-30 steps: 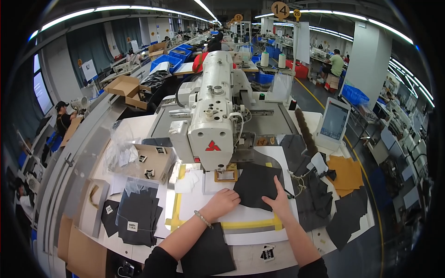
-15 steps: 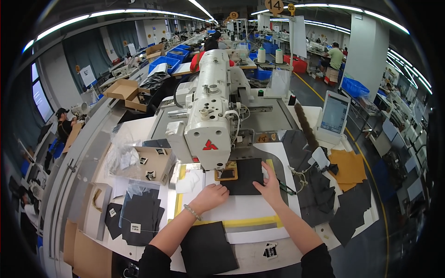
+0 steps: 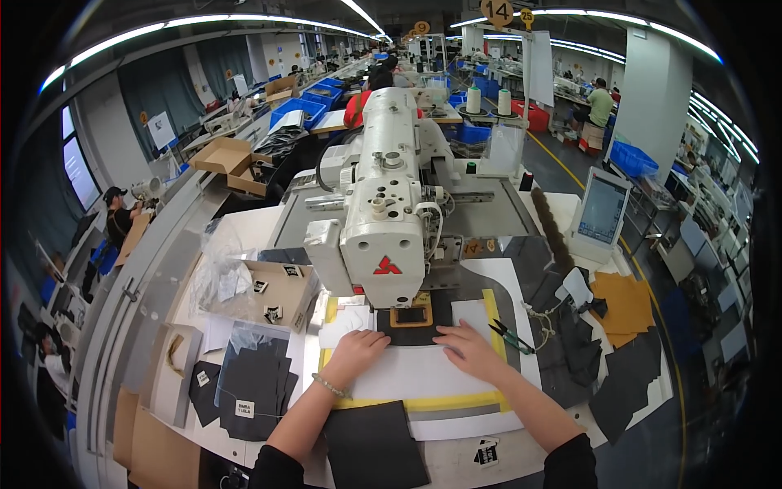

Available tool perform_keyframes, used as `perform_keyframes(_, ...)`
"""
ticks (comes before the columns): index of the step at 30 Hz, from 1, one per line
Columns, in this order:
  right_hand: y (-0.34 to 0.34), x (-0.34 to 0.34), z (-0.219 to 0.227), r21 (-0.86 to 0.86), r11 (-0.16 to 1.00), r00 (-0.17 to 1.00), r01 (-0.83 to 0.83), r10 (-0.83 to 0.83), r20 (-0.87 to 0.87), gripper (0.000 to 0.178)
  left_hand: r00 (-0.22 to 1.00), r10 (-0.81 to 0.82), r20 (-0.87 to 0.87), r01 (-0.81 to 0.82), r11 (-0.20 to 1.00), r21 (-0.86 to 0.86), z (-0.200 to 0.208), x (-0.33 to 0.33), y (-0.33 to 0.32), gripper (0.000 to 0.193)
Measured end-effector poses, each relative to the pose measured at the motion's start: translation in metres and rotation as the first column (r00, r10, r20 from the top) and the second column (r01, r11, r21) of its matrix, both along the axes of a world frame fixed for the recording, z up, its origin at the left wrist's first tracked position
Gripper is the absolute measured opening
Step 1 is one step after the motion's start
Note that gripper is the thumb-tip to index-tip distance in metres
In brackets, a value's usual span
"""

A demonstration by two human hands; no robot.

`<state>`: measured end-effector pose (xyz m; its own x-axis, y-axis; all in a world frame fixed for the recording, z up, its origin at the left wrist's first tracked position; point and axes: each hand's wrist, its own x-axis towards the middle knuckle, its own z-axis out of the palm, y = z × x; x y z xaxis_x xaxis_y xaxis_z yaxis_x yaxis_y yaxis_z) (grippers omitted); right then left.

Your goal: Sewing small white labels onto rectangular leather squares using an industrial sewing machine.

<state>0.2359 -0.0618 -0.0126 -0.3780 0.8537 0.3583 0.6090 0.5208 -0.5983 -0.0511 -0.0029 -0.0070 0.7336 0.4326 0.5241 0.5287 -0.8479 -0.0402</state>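
A black fabric piece [image 3: 420, 336] lies beneath the head of a white sewing machine [image 3: 383, 232]. The small orange-edged clamp frame [image 3: 410, 316] sits over that piece. Fingers stretched out, my left hand [image 3: 358, 354] rests by the piece's near left corner, over a white template sheet [image 3: 399, 375] edged with yellow tape. At the near right corner, my right hand [image 3: 472, 352] touches the fabric with its fingertips, fingers spread. Neither hand grips anything. Thread snips [image 3: 511, 337] with dark green handles lie just right of my right hand.
A larger black piece [image 3: 376, 447] lies at the table's front. Left are stacked black pieces [image 3: 252, 379] and a cardboard box [image 3: 281, 297] holding small labels. A touchscreen [image 3: 601, 213] and mustard fabric [image 3: 623, 306] are at the right. Several people work farther off.
The black piece has shifted left under the clamp frame. My right hand has come off its right side to the near corner, and its fingers now point left. The view has turned slightly.
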Motion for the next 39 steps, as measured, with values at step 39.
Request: perform_keyframes(39, -0.004, -0.008, 0.007, 0.327, 0.925, 0.943, 0.193, -0.267, 0.200, 0.024, 0.983, 0.138, 0.122, -0.090, 0.937, -0.338, 0.008, -0.016, 0.001, 0.027)
